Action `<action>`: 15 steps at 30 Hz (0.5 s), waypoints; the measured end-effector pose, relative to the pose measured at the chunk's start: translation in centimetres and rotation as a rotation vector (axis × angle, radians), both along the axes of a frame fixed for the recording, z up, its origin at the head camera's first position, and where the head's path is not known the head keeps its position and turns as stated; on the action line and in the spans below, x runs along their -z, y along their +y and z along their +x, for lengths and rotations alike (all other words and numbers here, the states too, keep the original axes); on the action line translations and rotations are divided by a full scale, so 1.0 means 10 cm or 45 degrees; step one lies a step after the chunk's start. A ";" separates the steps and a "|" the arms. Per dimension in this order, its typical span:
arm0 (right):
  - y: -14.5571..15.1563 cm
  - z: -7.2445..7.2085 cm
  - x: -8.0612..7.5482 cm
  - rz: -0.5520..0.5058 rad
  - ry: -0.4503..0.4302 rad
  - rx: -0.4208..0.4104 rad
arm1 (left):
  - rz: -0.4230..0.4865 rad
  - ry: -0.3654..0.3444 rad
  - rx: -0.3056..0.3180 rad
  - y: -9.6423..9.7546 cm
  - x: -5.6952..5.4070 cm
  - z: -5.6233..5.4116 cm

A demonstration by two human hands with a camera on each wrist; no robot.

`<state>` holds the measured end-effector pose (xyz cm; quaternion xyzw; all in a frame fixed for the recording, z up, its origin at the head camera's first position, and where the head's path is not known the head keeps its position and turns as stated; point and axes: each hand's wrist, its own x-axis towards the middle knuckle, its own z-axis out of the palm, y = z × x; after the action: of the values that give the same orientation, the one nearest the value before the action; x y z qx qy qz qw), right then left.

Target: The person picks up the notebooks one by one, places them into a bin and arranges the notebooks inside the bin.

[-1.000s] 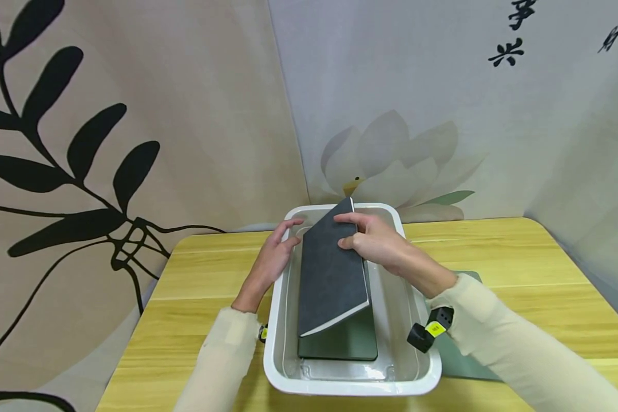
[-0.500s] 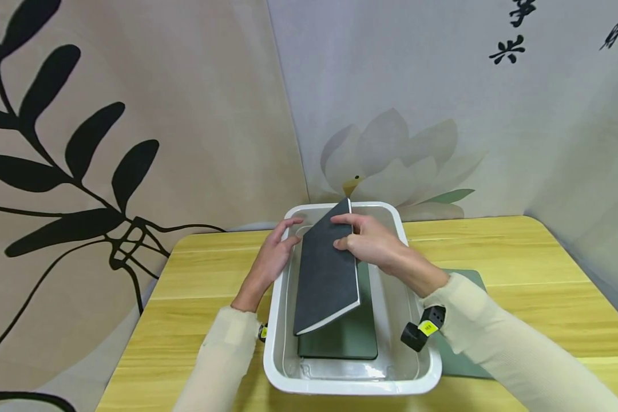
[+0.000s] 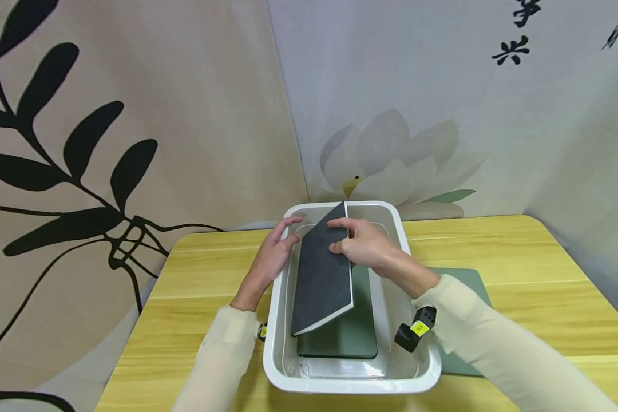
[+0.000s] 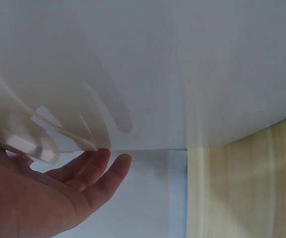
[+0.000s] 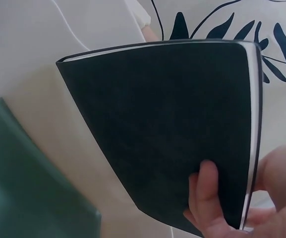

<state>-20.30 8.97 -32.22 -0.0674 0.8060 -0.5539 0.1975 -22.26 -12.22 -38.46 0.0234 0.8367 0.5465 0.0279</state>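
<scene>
My right hand pinches a dark grey notebook by its right long edge, thumb on one cover and fingers on the other. In the right wrist view the notebook is closed, its white page edges showing. It stands tilted inside a white plastic basin, its lower left edge toward the left wall. Beneath it a dark green notebook lies flat on the basin floor. My left hand grips the basin's left rim, and in the left wrist view its fingers reach along the outer wall.
On the wooden table, right of the basin, lies another green flat cover, partly behind the right forearm and basin. A printed fabric backdrop rises behind the table's far edge.
The dark grey notebook and my right hand have shifted slightly left, uncovering more of the green notebook below. My left hand stays on the rim.
</scene>
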 end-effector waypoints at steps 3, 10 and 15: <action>-0.01 -0.02 0.02 0.006 -0.004 -0.014 | 0.006 0.011 -0.006 0.00 0.00 -0.01; -0.03 -0.03 0.08 -0.015 -0.035 -0.019 | 0.011 -0.019 -0.003 -0.01 0.00 -0.01; -0.05 -0.01 0.11 -0.009 -0.044 -0.013 | 0.012 -0.018 0.009 -0.03 0.00 0.00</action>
<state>-20.36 8.48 -33.34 -0.0627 0.8001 -0.5568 0.2140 -22.23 -12.53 -38.46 0.0225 0.8338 0.5505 0.0357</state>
